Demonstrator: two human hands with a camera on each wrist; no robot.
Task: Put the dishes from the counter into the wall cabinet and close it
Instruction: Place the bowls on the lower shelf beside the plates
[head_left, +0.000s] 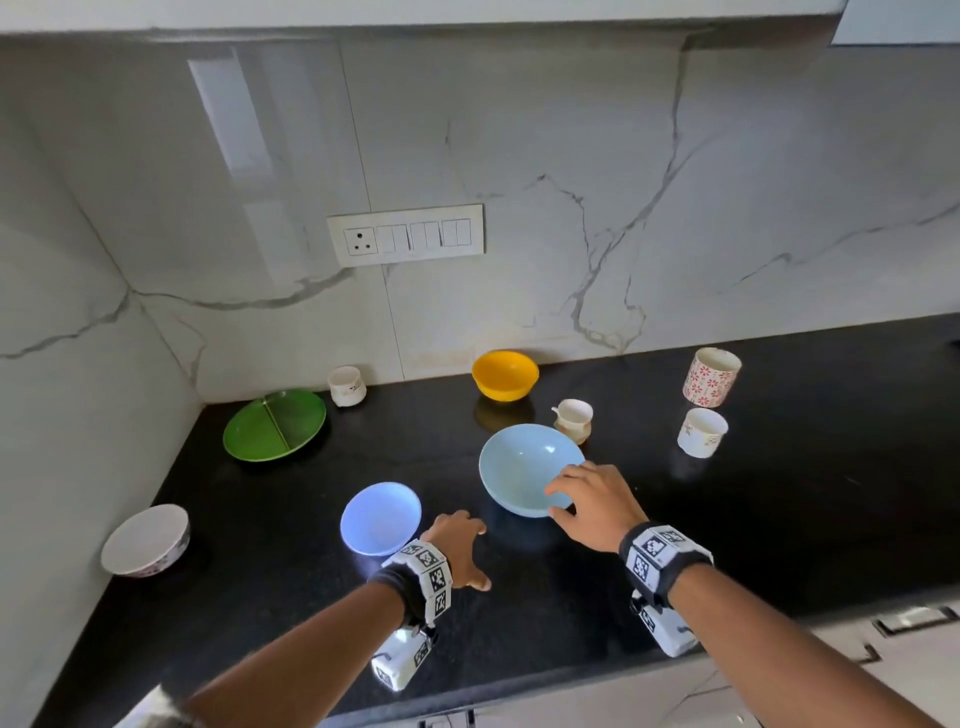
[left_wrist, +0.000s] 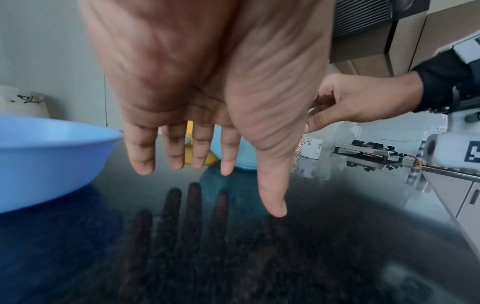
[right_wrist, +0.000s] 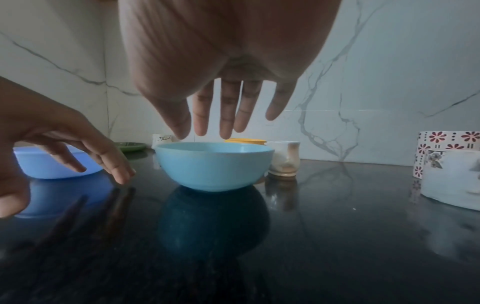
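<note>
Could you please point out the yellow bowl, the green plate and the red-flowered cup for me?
yellow bowl (head_left: 505, 375), head view, on its inner wall.
green plate (head_left: 274, 425), head view, on its face beside the dividing ridge.
red-flowered cup (head_left: 710, 383), head view, on its patterned side.

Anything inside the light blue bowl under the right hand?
The light blue bowl looks empty where its inside shows. The right hand hovers open over its near rim, hiding that edge of the interior.

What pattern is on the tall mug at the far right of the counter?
Red flowers with small red dots on white, on the tall mug; the head view shows it best.
</note>
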